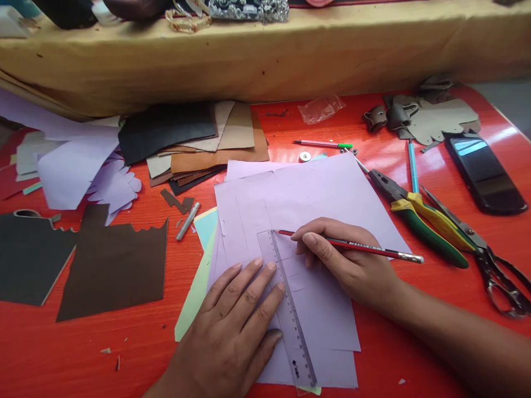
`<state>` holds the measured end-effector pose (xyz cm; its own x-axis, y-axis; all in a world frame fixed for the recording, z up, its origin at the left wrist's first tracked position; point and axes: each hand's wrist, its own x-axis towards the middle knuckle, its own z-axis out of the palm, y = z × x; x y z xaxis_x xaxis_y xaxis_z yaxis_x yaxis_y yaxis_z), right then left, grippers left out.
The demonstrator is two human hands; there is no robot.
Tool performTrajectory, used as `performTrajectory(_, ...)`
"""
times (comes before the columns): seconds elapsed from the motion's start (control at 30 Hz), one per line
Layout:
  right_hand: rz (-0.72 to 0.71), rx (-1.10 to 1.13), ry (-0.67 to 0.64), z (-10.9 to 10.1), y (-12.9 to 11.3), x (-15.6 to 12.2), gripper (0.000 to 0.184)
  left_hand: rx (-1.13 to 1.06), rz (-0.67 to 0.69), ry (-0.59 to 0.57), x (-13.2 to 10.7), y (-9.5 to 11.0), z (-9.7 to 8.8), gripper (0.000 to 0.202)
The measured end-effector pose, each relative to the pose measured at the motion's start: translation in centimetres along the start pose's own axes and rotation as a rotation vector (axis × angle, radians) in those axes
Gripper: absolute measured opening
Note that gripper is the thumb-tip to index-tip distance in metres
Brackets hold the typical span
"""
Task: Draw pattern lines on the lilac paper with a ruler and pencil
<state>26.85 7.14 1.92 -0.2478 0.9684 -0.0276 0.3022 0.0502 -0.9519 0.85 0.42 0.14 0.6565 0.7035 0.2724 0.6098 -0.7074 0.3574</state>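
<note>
My left hand (236,326) lies flat with fingers spread, pressing a clear plastic ruler (290,320) onto a lilac paper sheet (315,193). My right hand (344,260) is closed on a red pencil (373,250), whose tip touches the paper beside the ruler's top end. Faint pencil lines show on the sheet. More lilac sheets and a pale green one (194,287) lie under it on the red table (83,354).
Pliers with green and yellow handles (423,221), scissors (489,260), a dark phone (483,171), a blue pen (412,166) and a pink pen (321,144) lie to the right. Dark leather pieces (112,265) and stacked leather (199,138) sit left and behind. A yellow-draped bench (265,50) rises at the back.
</note>
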Motion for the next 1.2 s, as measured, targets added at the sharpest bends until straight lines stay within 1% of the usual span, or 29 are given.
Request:
performTrajectory(0.23, -0.001, 0.041, -0.004, -0.16, -0.03, -0.2, 0.033, 0.003, 0.003, -0.008, 0.11, -0.06, -0.03, 0.042)
performTrajectory(0.73, 0.009, 0.041, -0.016, -0.13, -0.13, -0.03, 0.042, 0.01, 0.001, -0.015, 0.01, -0.05, -0.19, 0.042)
performTrajectory(1.2, -0.008, 0.042, -0.02, -0.13, 0.0, -0.06, 0.032, -0.009, -0.003, -0.01, 0.02, -0.03, -0.04, 0.043)
